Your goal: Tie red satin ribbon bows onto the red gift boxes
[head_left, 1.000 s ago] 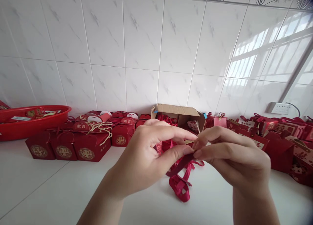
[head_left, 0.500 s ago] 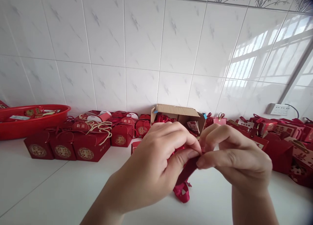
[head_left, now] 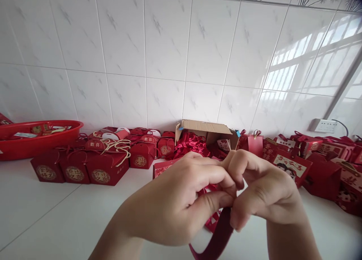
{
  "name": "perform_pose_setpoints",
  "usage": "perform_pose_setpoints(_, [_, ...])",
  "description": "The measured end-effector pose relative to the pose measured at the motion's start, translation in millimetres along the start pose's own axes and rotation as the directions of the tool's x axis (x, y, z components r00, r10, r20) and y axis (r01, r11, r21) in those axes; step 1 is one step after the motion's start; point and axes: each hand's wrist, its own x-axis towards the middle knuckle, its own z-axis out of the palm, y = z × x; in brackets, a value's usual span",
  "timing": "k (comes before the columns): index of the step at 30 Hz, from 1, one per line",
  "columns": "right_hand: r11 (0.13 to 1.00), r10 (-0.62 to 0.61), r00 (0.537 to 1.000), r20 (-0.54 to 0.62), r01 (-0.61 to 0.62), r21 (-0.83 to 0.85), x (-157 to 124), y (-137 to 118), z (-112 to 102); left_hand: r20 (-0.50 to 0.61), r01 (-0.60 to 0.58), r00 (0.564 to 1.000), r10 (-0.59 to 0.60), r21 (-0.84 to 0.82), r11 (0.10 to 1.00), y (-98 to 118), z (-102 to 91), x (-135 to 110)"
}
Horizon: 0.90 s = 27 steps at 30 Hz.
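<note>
A dark red ribbon (head_left: 219,237) hangs in a curve below my fingers, over the counter. My left hand (head_left: 181,196) pinches its upper end between thumb and forefinger. Up against those fingertips, my right hand (head_left: 263,192) has curled fingers, its thumb pressed along the ribbon's edge. The exact hold of the right fingertips is partly hidden. Behind the hands, a heap of loose red ribbon (head_left: 215,216) lies on the counter, mostly covered by them.
An open cardboard box (head_left: 207,126) holds shiny red ribbon against the tiled wall. Red gift boxes (head_left: 102,169) and a red plastic basin (head_left: 70,131) stand at left. Several red gift bags (head_left: 322,173) line the right side, below a power socket (head_left: 324,126).
Both hands have dropped slightly, and the right hand has turned with its thumb lower. More ribbon now hangs beneath the fingers, and the box's contents show more.
</note>
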Motion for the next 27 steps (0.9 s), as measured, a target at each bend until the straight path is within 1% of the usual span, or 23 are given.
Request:
perform_pose_setpoints(2, [1.0,-0.009,0.999,-0.039,0.008,-0.012,-1,2,-2,-0.029,0.068,0.997,-0.07,-0.058,0.996,-2,-1.6,-3])
perform_pose_setpoints(3, [1.0,-0.019,0.998,-0.055,0.018,-0.022,-2,3,-4,-0.061,0.113,0.991,-0.118,-0.068,0.991,-5,-3.7,-5])
perform_pose_setpoints(5, [0.999,-0.042,0.996,-0.08,0.039,-0.03,-2,5,-7,-0.184,0.204,0.961,-0.206,-0.029,0.979,-15,-11.1,-11])
perform_pose_setpoints(7, [0.998,-0.057,0.993,-0.1,0.057,-0.006,-1,6,-8,-0.358,0.304,0.897,-0.26,0.073,0.95,-29,-21.7,-19])
perform_pose_setpoints(8, [0.998,-0.06,0.992,-0.108,0.061,0.014,-1,5,-9,-0.421,0.37,0.86,-0.289,0.125,0.921,-39,-27.6,-22])
perform_pose_setpoints(9, [0.997,-0.061,0.992,-0.111,0.065,0.034,0,5,-8,-0.455,0.444,0.827,-0.331,0.167,0.88,-49,-33.3,-26])
perform_pose_setpoints(10, [0.996,-0.061,0.992,-0.109,0.067,0.056,0,5,-8,-0.453,0.529,0.796,-0.401,0.199,0.825,-59,-38.7,-29])
perform_pose_setpoints(11, [0.995,-0.059,0.993,-0.103,0.067,0.076,0,4,-7,-0.426,0.61,0.762,-0.488,0.217,0.762,-70,-43.4,-31])
perform_pose_setpoints(12, [0.994,-0.054,0.994,-0.095,0.063,0.092,0,4,-6,-0.387,0.682,0.718,-0.578,0.224,0.696,-81,-47.1,-34])
perform_pose_setpoints(13, [0.993,-0.049,0.995,-0.087,0.058,0.106,-1,4,-5,-0.329,0.737,0.673,-0.662,0.226,0.637,-92,-49.8,-35])
perform_pose_setpoints(14, [0.992,-0.042,0.996,-0.084,0.051,0.113,-1,4,-4,-0.267,0.768,0.641,-0.72,0.227,0.599,-103,-51.4,-36])
perform_pose_setpoints(15, [0.993,-0.034,0.996,-0.085,0.043,0.113,-1,5,-4,-0.218,0.784,0.619,-0.754,0.227,0.578,-113,-51.8,-36])
perform_pose_setpoints(16, [0.994,-0.027,0.996,-0.091,0.037,0.106,-2,5,-3,-0.175,0.788,0.611,-0.772,0.23,0.571,-122,-51.1,-35])
perform_pose_setpoints(17, [0.995,-0.023,0.995,-0.101,0.032,0.094,-2,5,-3,-0.148,0.784,0.613,-0.776,0.233,0.575,-129,-49.6,-34])
perform_pose_setpoints(18, [0.997,-0.017,0.994,-0.111,0.025,0.079,-2,5,-2,-0.141,0.778,0.621,-0.771,0.232,0.584,-136,-47.5,-32])
perform_pose_setpoints(20, [0.999,-0.002,0.992,-0.127,0.008,0.047,-2,5,-2,-0.166,0.77,0.636,-0.754,0.192,0.608,-145,-42.7,-27])
perform_pose_setpoints(23, [1.0,0.008,0.99,-0.141,-0.009,-0.005,-1,5,-3,-0.254,0.748,0.644,-0.722,0.012,0.663,-147,-37.8,-21])
perform_pose_setpoints(25, [0.999,0.0,0.987,-0.163,-0.007,-0.042,-1,6,-2,-0.332,0.68,0.659,-0.674,-0.118,0.723,-142,-36.4,-17])
perform_pose_setpoints(27, [0.997,-0.013,0.979,-0.203,-0.004,-0.082,-1,7,-2,-0.442,0.587,0.669,-0.597,-0.178,0.79,-134,-34.7,-12])
